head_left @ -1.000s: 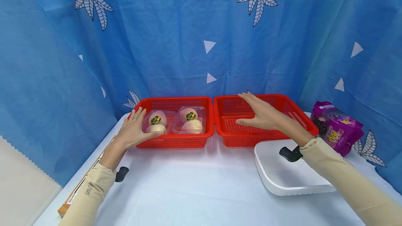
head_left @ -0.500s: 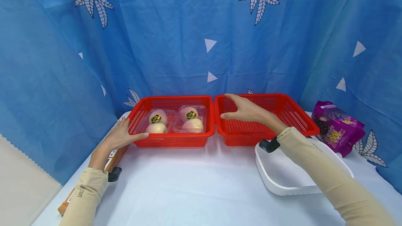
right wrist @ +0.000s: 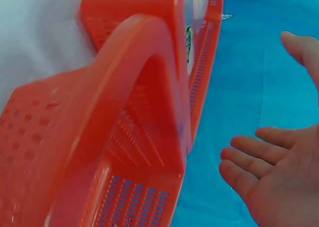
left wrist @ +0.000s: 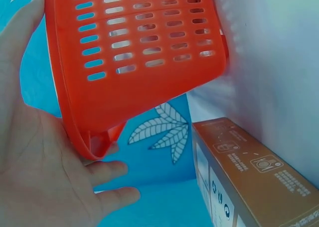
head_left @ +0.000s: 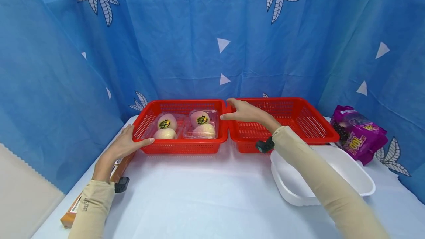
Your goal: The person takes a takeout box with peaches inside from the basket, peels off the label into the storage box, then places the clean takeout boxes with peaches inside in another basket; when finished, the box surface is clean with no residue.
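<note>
Two red plastic baskets stand side by side. The left basket (head_left: 182, 147) holds two clear plastic packs, a left pack (head_left: 166, 133) and a right pack (head_left: 204, 131), of pink and cream peach-like fruits with black-and-yellow stickers. My left hand (head_left: 122, 145) is at this basket's front left corner, fingers extended and thumb spread; in the left wrist view the rim crosses in front of some fingers. My right hand (head_left: 247, 112), fingers straight and thumb apart, hovers over where the rims meet. Beneath it the right basket (head_left: 248, 146) has nothing inside. The right wrist view shows a bare palm (right wrist: 286, 179).
A white tub (head_left: 299, 194) sits at the right under my right forearm. Behind it lies a purple bag (head_left: 360, 139) with dark contents. A long brown box (left wrist: 249, 172) lies at the table's left edge, partly under my left arm. A blue curtain (head_left: 186, 47) hangs behind.
My left hand has moved left and down to the left basket's corner. My right hand has travelled left, from over the right basket to the adjoining rims. The baskets have stayed put.
</note>
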A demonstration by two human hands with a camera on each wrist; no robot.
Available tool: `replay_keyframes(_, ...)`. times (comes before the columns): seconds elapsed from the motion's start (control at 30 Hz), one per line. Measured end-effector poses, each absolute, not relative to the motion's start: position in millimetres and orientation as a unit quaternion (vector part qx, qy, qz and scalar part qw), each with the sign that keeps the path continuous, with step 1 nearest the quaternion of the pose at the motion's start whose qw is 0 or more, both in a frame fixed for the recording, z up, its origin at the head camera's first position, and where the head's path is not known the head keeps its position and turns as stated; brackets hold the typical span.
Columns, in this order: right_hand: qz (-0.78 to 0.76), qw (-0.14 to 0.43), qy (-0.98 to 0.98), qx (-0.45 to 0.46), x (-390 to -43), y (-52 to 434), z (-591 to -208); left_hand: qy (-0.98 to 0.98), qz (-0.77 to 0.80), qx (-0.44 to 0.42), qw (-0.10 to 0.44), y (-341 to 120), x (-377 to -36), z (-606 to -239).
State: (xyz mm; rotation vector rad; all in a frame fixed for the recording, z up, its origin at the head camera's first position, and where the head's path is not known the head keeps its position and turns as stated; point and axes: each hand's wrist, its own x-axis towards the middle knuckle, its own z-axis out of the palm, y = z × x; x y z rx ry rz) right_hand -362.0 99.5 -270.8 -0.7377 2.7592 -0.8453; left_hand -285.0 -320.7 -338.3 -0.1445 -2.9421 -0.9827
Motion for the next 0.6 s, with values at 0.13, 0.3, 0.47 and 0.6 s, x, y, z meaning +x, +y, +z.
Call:
replay_keyframes(0.13,-0.282,0.103,0.923,-0.241,-367.9,87.1,-269.4,-0.945,-0.324,-0.040,0.015,-320.2,-284.4,-338.3)
replay_keyframes(0.3,-0.273,0.129,0.926,-0.227,-376.5,68.8,-267.8,-0.942,-0.332,-0.038,0.013,-320.2,-283.3,-337.3)
replay_keyframes(0.47,-0.283,0.153,0.924,-0.207,-383.8,54.4,-268.9,-0.943,-0.330,-0.042,0.015,-320.9,-283.9,-337.7)
replay_keyframes(0.6,-0.302,0.164,0.920,-0.186,-388.8,46.4,-271.5,-0.943,-0.329,-0.038,0.012,-321.2,-284.4,-338.4)
